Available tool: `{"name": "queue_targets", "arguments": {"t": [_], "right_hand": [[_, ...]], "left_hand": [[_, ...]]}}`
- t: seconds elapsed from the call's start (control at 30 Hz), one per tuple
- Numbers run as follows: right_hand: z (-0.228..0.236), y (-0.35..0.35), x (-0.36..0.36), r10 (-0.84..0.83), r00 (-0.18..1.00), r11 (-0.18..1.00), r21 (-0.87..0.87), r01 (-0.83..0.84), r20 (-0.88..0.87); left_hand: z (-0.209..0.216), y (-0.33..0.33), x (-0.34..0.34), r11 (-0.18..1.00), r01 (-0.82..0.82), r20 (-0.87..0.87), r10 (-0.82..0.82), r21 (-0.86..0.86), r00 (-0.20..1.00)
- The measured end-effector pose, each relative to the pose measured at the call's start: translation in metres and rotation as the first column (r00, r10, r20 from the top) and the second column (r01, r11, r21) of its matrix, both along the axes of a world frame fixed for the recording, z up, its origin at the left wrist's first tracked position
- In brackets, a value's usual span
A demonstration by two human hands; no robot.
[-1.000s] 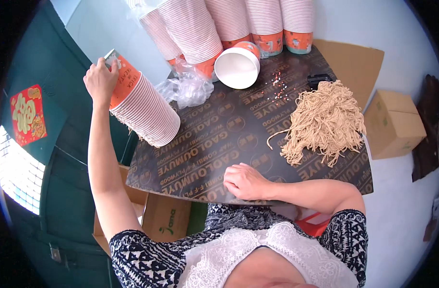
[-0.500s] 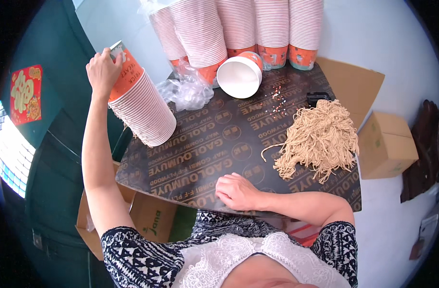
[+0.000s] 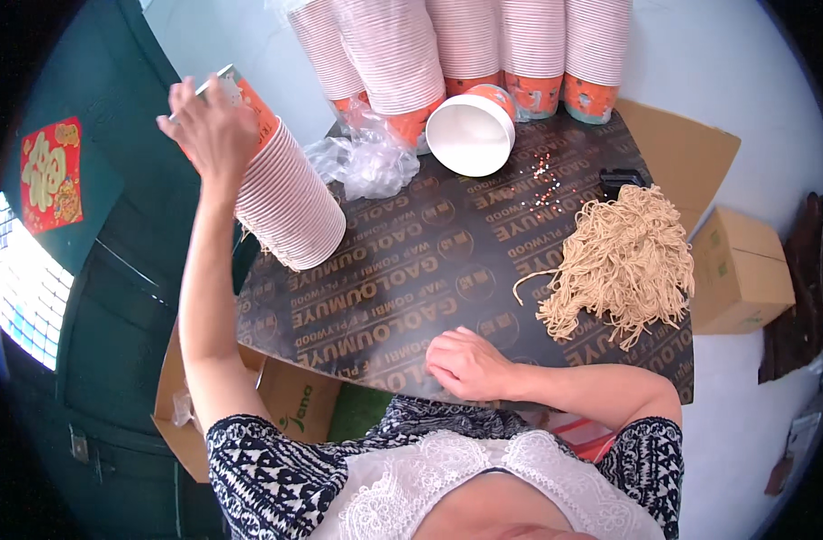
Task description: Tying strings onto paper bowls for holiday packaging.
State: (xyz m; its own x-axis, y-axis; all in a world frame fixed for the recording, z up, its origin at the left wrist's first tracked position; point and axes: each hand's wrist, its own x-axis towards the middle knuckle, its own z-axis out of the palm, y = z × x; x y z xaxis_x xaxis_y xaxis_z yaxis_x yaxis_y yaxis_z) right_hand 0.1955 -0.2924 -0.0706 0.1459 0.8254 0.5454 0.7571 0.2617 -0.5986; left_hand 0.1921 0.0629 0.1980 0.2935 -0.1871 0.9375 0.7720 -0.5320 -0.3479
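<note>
At the left of the table leans a tall stack of nested paper cups (image 3: 292,198), their white rims packed together and an orange printed wall at the upper end. My left hand (image 3: 209,130) is over that orange end, its fingers spread and stretched out across the top cup; the palm side is hidden. My right hand (image 3: 470,364) rests at the near edge of the dark plywood table (image 3: 375,315), fingers curled in, with nothing seen in them. A single paper cup (image 3: 470,137) lies on its side at the back, its white inside facing me.
Several tall cup stacks (image 3: 530,45) stand along the back, with crumpled clear plastic (image 3: 375,162) before them. Small beads (image 3: 544,184) are scattered near a black object (image 3: 620,182) and a heap of tan cord (image 3: 623,261). Cardboard boxes (image 3: 740,270) sit beyond the right side.
My left hand has shifted right over the stack's upper end, and its fingers have spread from their grip. The whole view has slid slightly; my right hand stays at the table edge.
</note>
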Motion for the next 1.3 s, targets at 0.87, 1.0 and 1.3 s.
{"name": "queue_targets", "arguments": {"t": [0.87,1.0,1.3], "right_hand": [[0.003,-0.001,0.0,0.039,0.999,0.999,-0.017,-0.038,0.035],[0.004,-0.001,0.002,0.04,0.999,0.999,-0.029,-0.04,0.002],[0.002,-0.001,0.004,0.063,0.997,0.998,-0.028,-0.064,-0.04]], "left_hand": [[-0.162,-0.069,0.258,0.351,0.813,-0.078,-0.931,-0.464,0.357],[-0.166,-0.068,0.255,0.384,0.801,-0.067,-0.914,-0.458,0.4],[-0.155,-0.056,0.228,0.433,0.734,-0.124,-0.891,-0.523,0.437]]}}
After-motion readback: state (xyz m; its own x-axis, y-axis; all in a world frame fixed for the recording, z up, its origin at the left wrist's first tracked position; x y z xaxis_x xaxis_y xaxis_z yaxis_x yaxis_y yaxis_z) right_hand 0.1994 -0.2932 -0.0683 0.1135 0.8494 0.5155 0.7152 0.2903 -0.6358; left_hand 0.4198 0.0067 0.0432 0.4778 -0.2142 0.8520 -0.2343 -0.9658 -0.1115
